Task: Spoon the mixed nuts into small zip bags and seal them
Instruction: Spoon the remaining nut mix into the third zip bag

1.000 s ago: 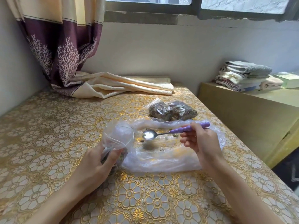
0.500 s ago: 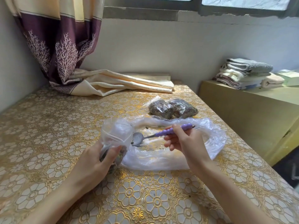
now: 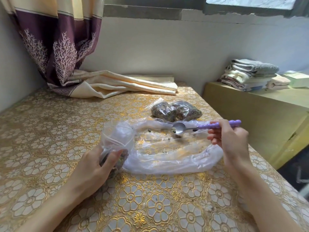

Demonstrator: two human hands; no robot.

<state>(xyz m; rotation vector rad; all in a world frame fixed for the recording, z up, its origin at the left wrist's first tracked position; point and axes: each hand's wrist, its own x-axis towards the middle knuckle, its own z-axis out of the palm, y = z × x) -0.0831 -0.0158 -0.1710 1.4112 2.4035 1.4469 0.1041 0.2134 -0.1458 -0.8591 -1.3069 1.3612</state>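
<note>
My left hand (image 3: 100, 166) grips a small zip bag (image 3: 117, 139) that stands upright with its mouth open and nuts in its lower part. My right hand (image 3: 230, 141) pinches the purple handle of a metal spoon (image 3: 179, 128). The spoon's bowl rests low inside a large, nearly empty clear plastic bag (image 3: 167, 156) spread flat on the table, beside a few loose nuts (image 3: 178, 136). Two filled bags of mixed nuts (image 3: 175, 110) lie just behind it.
The table carries a gold floral cloth (image 3: 133, 203). A curtain (image 3: 55, 47) hangs at the back left, its cream end (image 3: 125, 83) lying on the table. A yellow-green cabinet (image 3: 250, 118) to the right holds folded towels (image 3: 250, 74).
The spoon has pulled back from the small bag's mouth and moved right, down among the last nuts in the large bag. My left hand keeps its hold on the small bag.
</note>
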